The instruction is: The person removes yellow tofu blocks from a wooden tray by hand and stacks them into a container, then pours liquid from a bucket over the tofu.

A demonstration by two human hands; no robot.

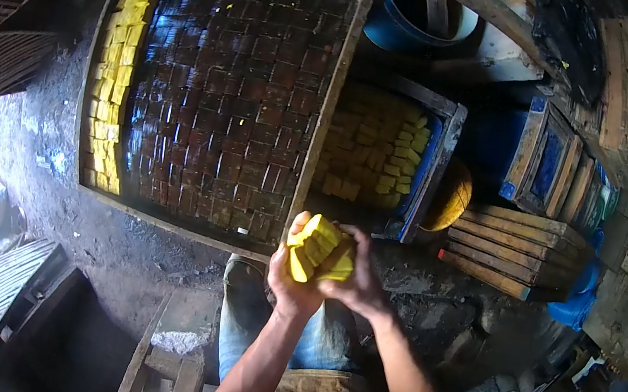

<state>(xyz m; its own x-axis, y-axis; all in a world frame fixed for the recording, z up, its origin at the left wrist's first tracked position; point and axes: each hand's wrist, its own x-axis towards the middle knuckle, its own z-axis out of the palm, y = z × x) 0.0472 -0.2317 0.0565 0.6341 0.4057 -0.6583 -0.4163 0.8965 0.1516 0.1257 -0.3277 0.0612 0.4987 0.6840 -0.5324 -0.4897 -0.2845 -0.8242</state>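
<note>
Both my hands are raised together over the near right corner of a large woven bamboo tray (230, 97). Between them is a stack of yellow blocks (319, 246) that look like tofu. My left hand (291, 286) cups the stack from the left, with its thumb along the side. Fingers of my right hand (363, 282) wrap around the right side of the same stack. Rows of similar yellow tofu blocks (114, 89) lie along the tray's left edge. More tofu blocks (405, 157) sit packed in a blue-lined wooden box (433, 175) right of the tray.
Wooden frames (519, 247) are stacked at the right, beside a yellowish round container (451, 197). A blue tub (409, 38) stands behind the box. Upper right, a wooden crate (543, 157) has a blue lining. A small white piece (242, 230) lies on the tray's near side.
</note>
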